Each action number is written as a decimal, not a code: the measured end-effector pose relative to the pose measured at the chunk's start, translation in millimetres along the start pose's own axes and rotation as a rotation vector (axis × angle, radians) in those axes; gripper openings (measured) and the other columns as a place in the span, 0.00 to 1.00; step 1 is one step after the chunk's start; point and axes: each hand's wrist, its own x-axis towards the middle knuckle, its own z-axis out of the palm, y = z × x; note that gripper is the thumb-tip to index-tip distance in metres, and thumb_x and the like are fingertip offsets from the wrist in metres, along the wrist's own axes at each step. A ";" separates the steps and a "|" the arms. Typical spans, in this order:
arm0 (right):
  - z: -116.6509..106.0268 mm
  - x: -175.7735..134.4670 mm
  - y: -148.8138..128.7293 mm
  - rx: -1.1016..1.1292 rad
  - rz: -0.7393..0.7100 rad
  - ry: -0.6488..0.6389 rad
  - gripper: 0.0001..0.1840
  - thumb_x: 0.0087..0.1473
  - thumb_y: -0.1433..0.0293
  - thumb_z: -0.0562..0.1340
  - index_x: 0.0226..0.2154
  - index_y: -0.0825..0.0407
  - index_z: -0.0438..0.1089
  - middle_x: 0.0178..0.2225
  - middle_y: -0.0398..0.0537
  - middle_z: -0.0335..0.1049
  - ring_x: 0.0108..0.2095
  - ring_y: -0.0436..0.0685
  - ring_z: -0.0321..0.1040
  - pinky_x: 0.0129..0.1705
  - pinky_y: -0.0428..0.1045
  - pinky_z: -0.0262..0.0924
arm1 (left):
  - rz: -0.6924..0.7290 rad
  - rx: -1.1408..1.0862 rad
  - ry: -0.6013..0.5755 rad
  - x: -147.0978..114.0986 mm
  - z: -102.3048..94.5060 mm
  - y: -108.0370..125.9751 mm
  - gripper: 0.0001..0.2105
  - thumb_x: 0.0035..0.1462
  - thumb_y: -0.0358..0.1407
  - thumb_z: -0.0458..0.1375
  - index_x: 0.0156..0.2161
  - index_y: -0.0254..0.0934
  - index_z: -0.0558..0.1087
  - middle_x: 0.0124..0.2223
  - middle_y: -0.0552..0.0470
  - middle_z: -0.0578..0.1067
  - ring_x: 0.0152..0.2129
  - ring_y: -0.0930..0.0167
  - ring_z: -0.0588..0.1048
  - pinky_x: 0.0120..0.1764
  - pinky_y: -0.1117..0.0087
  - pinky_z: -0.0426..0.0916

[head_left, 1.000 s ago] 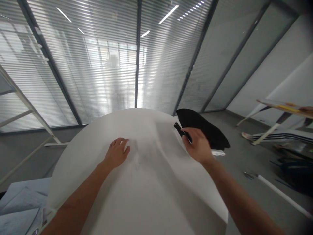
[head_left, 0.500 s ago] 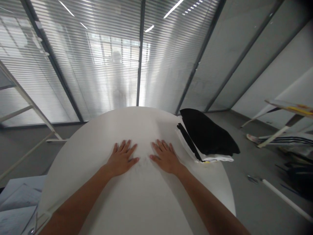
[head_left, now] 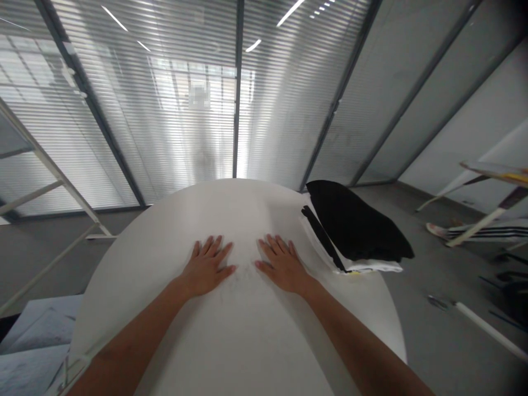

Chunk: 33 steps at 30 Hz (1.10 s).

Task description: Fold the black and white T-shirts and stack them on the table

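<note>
Both hands lie palm down on a round white table (head_left: 239, 341). My left hand (head_left: 208, 268) is left of the middle, its fingers spread and nothing in it. Across a narrow gap, my right hand (head_left: 284, 265) rests the same way, fingers apart and holding nothing. To the right of it, at the table's edge, is a pile of folded cloth: a black piece (head_left: 357, 223) on top, with white cloth (head_left: 377, 266) showing beneath. A thin black strip (head_left: 324, 239) runs along the pile's left side. Faint grey smudges mark the table between the hands.
A glass partition with blinds (head_left: 272, 126) stands behind the table. At left are a white metal frame (head_left: 70, 190) and sheets of paper (head_left: 41, 330). On the right, a person's striped trouser leg (head_left: 487, 232) shows under another table (head_left: 501, 175). A white bar (head_left: 490, 330) is at lower right.
The view has shifted slightly, so the cloth pile and surroundings sit a little differently in the picture. Both hands stay flat in the same place on the table.
</note>
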 end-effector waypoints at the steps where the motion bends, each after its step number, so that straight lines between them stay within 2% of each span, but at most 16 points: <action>1: 0.4 0.0 0.0 -0.002 0.000 0.004 0.41 0.60 0.43 0.38 0.68 0.47 0.44 0.69 0.53 0.36 0.68 0.67 0.32 0.64 0.68 0.29 | 0.004 -0.001 0.000 0.0 0.3 -0.3 0.34 0.61 0.60 0.39 0.68 0.51 0.49 0.71 0.47 0.45 0.66 0.52 0.43 0.62 0.41 0.40; 15: 3.7 1.3 1.3 -0.024 -0.002 0.016 0.40 0.61 0.43 0.39 0.68 0.46 0.44 0.69 0.52 0.37 0.68 0.67 0.32 0.64 0.69 0.30 | 0.002 -0.022 -0.004 0.1 -0.7 0.2 0.34 0.60 0.60 0.40 0.68 0.50 0.51 0.70 0.46 0.46 0.66 0.51 0.43 0.62 0.41 0.39; 25: 2.1 0.2 0.8 -0.019 -0.006 0.026 0.40 0.61 0.44 0.39 0.68 0.46 0.45 0.69 0.53 0.37 0.68 0.67 0.33 0.64 0.69 0.31 | 0.007 0.007 -0.026 0.0 -1.6 0.1 0.35 0.60 0.61 0.37 0.68 0.49 0.49 0.71 0.44 0.44 0.66 0.52 0.41 0.61 0.41 0.39; 33: 1.9 0.5 1.0 -0.005 -0.005 0.019 0.41 0.60 0.43 0.39 0.68 0.46 0.45 0.69 0.52 0.37 0.68 0.67 0.32 0.65 0.68 0.30 | 0.017 0.020 0.040 -0.3 1.2 -0.6 0.32 0.61 0.58 0.40 0.67 0.50 0.52 0.70 0.46 0.49 0.66 0.51 0.46 0.61 0.42 0.42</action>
